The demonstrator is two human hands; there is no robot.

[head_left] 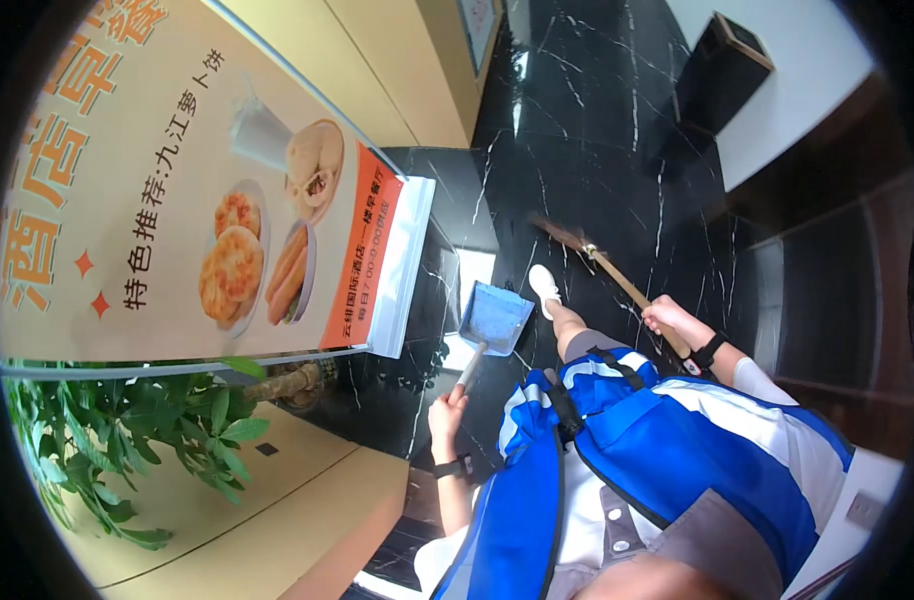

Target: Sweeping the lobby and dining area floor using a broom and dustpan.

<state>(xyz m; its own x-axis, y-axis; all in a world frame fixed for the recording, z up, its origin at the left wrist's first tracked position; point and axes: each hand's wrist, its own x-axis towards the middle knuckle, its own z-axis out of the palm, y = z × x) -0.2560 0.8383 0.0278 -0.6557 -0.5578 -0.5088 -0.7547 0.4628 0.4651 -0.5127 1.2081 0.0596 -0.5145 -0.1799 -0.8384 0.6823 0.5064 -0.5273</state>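
Note:
My left hand (446, 417) is closed round the pale handle of a blue dustpan (496, 318). The pan sits low over the dark floor, left of my white shoe (544, 285), and its inside looks dusty. In my right hand (667, 318) is the wooden handle of a broom (620, 278). Its brown head reaches forward to the floor ahead of my shoe and looks smeared by motion. Both hands have dark bands at the wrist.
A large printed food banner stand (385, 290) rises on the left, with a leafy potted plant (177, 420) beside it. Far right, a black bin (722, 75) stands against a white wall. Glossy black floor (587, 120) with white veins runs ahead between the walls.

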